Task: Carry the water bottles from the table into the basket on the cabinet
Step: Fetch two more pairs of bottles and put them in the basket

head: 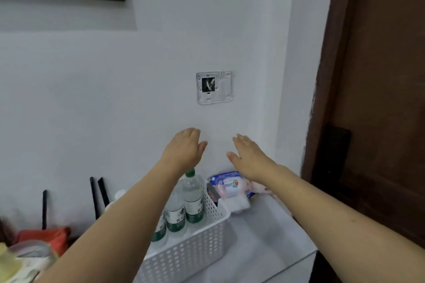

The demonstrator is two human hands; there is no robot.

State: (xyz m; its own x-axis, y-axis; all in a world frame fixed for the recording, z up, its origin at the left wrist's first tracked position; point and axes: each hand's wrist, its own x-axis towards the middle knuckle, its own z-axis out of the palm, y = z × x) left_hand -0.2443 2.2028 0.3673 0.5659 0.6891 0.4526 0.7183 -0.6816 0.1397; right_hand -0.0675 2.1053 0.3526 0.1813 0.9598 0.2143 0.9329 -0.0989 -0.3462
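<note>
A white perforated basket (197, 243) stands on the pale cabinet top (264, 236). Inside it stand three clear water bottles with green labels: one with a green cap (193, 195), one in front of it (176, 211), and one mostly hidden behind my left forearm (159, 232). My left hand (184, 147) is raised above the basket with fingers straight, holding nothing. My right hand (248, 156) is raised beside it, over the wipes, fingers straight and empty. No table is in view.
A pack of wet wipes (230, 185) and a folded white cloth (239, 205) lie right of the basket. The wall carries an uncovered switch box (215, 87). A dark wooden door (379, 99) is at right. Red bag (46, 239) and containers at lower left.
</note>
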